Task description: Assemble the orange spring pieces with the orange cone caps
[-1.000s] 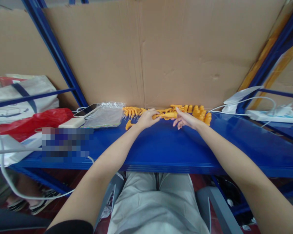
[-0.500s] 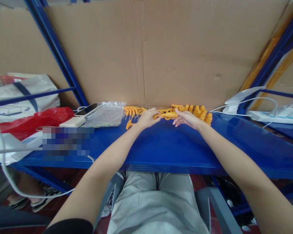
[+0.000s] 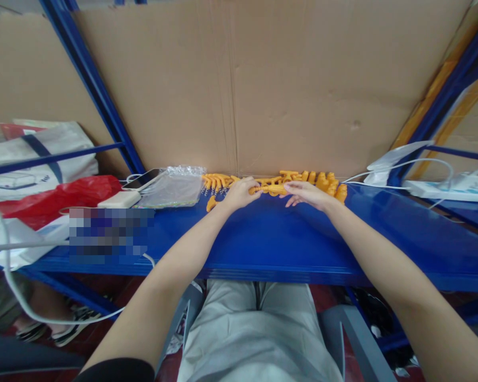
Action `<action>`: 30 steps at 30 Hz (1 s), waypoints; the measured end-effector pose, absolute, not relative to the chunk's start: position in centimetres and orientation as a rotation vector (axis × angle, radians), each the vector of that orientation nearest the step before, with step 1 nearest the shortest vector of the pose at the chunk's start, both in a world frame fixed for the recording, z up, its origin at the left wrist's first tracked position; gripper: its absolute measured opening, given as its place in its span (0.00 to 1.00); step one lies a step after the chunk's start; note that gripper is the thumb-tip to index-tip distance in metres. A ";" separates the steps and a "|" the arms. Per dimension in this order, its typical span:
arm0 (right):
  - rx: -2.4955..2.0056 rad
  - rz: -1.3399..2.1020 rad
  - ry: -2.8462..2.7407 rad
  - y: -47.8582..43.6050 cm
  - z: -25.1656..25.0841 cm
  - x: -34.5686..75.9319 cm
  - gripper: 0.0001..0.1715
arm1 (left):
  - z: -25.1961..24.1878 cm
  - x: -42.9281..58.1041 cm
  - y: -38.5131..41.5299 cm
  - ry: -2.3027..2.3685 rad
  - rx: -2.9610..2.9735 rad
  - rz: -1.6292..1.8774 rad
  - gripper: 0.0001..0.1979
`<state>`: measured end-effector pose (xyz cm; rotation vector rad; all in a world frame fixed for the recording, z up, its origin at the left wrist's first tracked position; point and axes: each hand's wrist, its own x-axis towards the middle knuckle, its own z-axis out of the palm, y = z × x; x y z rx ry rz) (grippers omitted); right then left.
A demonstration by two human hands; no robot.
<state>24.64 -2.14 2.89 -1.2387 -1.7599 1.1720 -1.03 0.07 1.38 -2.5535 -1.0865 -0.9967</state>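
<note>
An orange-yellow plastic figure-like part (image 3: 273, 189) is held level above the blue tabletop, stretched between my two hands. My left hand (image 3: 241, 194) is closed around its left end, and the fingers hide that end. At the right end, my right hand (image 3: 306, 194) pinches it with thumb and forefinger, while the other fingers hang loose. Behind and left of my left hand lie several curved orange pieces with small metal chains (image 3: 215, 182). Chunky orange pieces (image 3: 322, 181) stand in a row beyond my right hand. One loose orange piece (image 3: 211, 203) rests left of my left wrist.
A cardboard sheet (image 3: 239, 90) rises behind the blue table (image 3: 263, 244). Clear plastic bags (image 3: 171, 188), a phone (image 3: 143, 179), a white box (image 3: 119, 199) and a red bag (image 3: 59, 196) lie left. White cables (image 3: 382, 185) run at right. Another person's shoes (image 3: 69, 331) show below.
My right hand has shifted slightly left along the orange part, its fingers now covering more of the right end. My left hand has barely moved.
</note>
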 end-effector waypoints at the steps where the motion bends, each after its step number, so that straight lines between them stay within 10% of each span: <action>1: -1.210 1.161 -1.763 -2.1 2.8 24.8 0.21 | 1.4 -1.0 0.1 -1.087 -2.551 -0.997 0.07; 10: -1.104 1.180 -1.731 -1.6 2.4 24.9 0.11 | 1.2 -1.1 0.5 -1.030 -2.520 -1.041 0.07; 30: -1.208 1.228 -1.694 -2.2 2.6 23.9 0.28 | 1.2 -1.1 0.5 -0.995 -2.519 -1.065 0.12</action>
